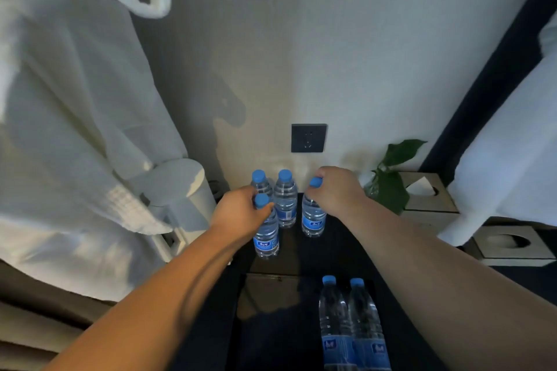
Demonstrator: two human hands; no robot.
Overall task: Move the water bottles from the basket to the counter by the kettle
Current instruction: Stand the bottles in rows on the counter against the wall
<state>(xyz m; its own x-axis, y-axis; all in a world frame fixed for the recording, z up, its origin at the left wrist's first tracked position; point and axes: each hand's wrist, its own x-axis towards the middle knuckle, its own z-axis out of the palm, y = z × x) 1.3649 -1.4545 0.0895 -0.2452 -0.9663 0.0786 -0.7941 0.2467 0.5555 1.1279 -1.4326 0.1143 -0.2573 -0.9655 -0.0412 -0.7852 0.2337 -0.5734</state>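
Each hand holds a clear water bottle with a blue cap by its neck, upright on the dark counter [340,244]. My left hand [241,214] grips the front-left bottle [266,235]. My right hand [337,190] grips the right bottle [313,217]. Two more bottles stand behind, one [260,181] at the back left and one [285,202] beside it. The white kettle [177,190] stands just left of them. Two further bottles [333,322] [366,325] stand upright in the dark basket [271,340] near me.
A white bathrobe [69,129] hangs at the left, partly over the kettle. A dark wall socket [309,138] sits above the bottles. A green plant [388,181] and two tissue boxes [431,193] [512,245] stand to the right.
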